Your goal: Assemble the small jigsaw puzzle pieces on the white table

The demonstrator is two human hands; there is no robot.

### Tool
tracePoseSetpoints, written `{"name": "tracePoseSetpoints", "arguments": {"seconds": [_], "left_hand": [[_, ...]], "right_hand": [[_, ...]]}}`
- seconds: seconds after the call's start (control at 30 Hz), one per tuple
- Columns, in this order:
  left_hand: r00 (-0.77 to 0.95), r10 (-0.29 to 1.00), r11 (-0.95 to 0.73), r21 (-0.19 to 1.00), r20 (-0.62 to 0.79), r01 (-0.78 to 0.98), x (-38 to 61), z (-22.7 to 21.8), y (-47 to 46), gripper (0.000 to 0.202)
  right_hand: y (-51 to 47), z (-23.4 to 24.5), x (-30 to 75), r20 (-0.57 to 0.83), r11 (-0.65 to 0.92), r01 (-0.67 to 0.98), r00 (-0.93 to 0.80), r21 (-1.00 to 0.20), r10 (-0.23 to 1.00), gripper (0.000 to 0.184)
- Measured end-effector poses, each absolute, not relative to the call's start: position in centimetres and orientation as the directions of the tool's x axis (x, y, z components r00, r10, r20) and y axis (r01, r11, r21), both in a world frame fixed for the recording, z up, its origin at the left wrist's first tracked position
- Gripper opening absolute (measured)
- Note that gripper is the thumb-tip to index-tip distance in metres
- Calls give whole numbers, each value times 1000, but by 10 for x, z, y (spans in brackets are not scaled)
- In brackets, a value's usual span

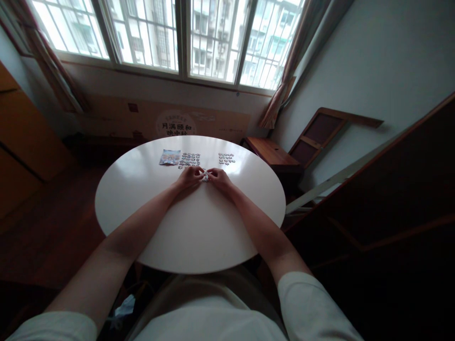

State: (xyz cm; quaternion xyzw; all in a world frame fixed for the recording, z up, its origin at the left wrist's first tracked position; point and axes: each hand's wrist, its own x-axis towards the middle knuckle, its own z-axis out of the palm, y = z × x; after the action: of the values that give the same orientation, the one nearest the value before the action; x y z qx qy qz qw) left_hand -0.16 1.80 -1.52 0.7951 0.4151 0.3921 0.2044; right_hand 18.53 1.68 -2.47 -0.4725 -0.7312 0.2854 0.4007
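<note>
Both hands, left [190, 177] and right [218, 178], fingers pinched together around small puzzle pieces [205, 176] on white table [142, 199].

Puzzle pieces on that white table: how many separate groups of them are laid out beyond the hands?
2 groups: one cluster of pieces right of the picture card, another cluster further right. A few more sit between the left hand and right hand, mostly hidden.

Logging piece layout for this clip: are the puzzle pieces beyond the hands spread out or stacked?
Spread out. The puzzle pieces lie flat in two loose clusters on the white round table, none stacked that I can see.
</note>
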Motion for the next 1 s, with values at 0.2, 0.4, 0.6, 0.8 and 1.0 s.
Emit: {"name": "tracePoseSetpoints", "arguments": {"seconds": [0.2, 0.4, 0.6, 0.8, 1.0], "left_hand": [[347, 821, -572, 643, 454, 510, -2, -15, 19, 29], [351, 822, -569, 648, 448, 506, -2, -16, 19, 27], [350, 824, -566, 650, 445, 507, -2, -15, 18, 28], [345, 820, -572, 644, 457, 507, -1, -14, 17, 29], [346, 829, -559, 648, 439, 518, -1, -11, 14, 30]], "right_hand": [[15, -23, 185, 316, 385, 461, -223, -799, 922, 20], [12, -19, 184, 312, 384, 470, -226, -794, 923, 20], [14, -21, 185, 301, 374, 464, -225, -803, 927, 20], [14, -21, 185, 299, 374, 475, -228, -797, 927, 20], [13, -20, 185, 300, 373, 493, -224, -786, 927, 22]]}}
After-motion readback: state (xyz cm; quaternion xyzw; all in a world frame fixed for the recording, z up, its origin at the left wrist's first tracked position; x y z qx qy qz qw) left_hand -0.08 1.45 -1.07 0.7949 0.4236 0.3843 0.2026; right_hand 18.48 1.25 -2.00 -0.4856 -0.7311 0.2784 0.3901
